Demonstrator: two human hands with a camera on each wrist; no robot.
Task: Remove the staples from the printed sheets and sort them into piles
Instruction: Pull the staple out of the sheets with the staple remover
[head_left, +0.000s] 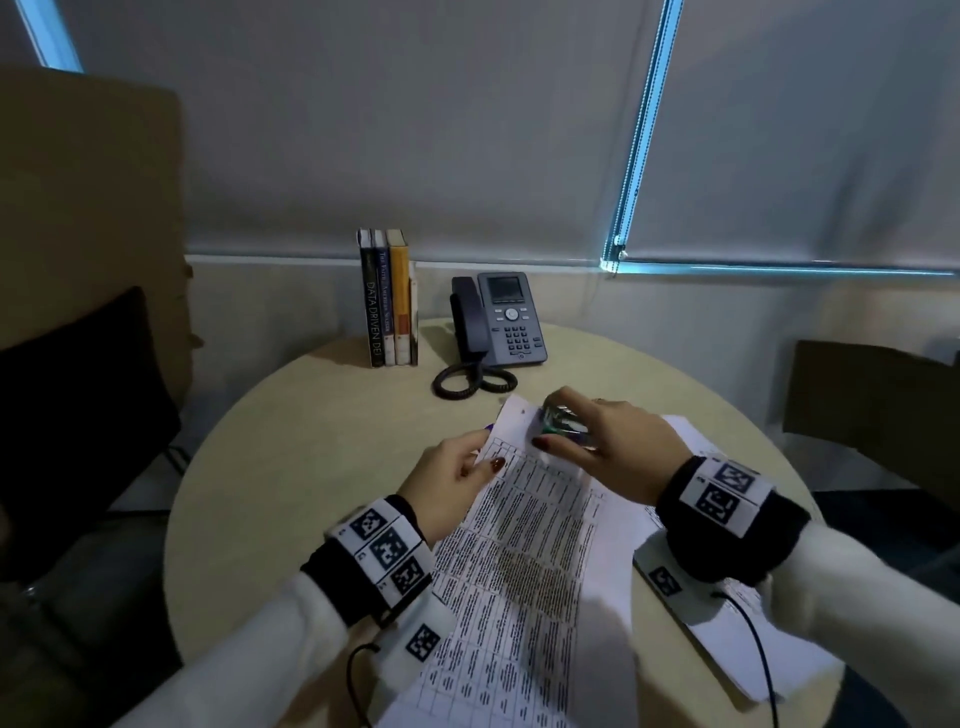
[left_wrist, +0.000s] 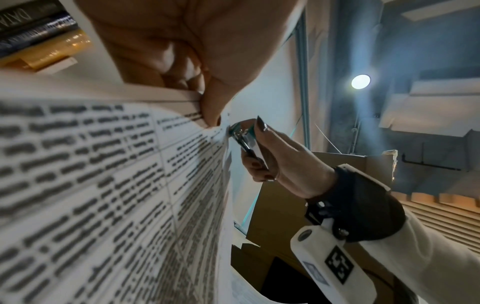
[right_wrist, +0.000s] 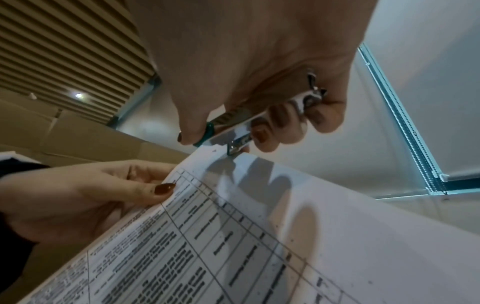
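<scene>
While my left hand pinches the stapled sheets by their left edge, thumb on top and fingers underneath, my right hand has its grip closed around the staple remover, a little metal one with a teal bit on it. Both grips are holding something, nothing loose. The sheets run from the bottom middle of the head view up toward the centre, lifted off the round desk at the top corner, and that's where the remover's tip meets the paper. From the right wrist view the metal claw sits right at the top edge of the page, touching it. I honestly can't make out the staple itself, too small and blurry.

How I'd do this bit well, for what it's worth: keep the left pinch close to the corner so the paper stays taut and doesn't flop, get the claw fully under the staple before squeezing, then pull straight away from the page instead of twisting. Twisting probably tears the corner, and thin printer paper rips easily.

More paper lies flat on the desk at centre right, under my right wrist, so I'm guessing that's a pile. Books and a desk phone stand at the back of the desk, well apart from all this.
</scene>
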